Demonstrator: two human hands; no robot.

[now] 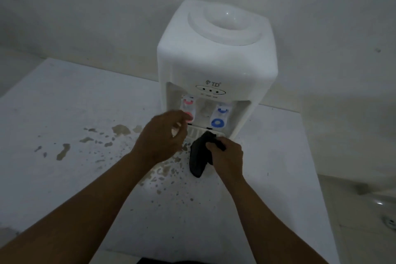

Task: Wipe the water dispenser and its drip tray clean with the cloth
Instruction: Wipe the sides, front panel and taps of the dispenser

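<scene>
A white tabletop water dispenser (216, 58) stands against the wall, with a red tap (188, 109) on the left and a blue tap (219, 117) on the right. Below the taps lies the white slotted drip tray (196, 132). My right hand (227, 156) grips a dark cloth (198, 161), whose upper end lies on the right part of the tray while the rest hangs down in front. My left hand (162, 137) is at the tray's left end, just under the red tap, its fingers and thumb curled round a white corner of the tray.
The dispenser stands on a white counter (64, 103) with brown stains and splashes (120, 130) left of and in front of the tray. At the lower right is part of a sink with a drain (390, 222). The wall is close behind.
</scene>
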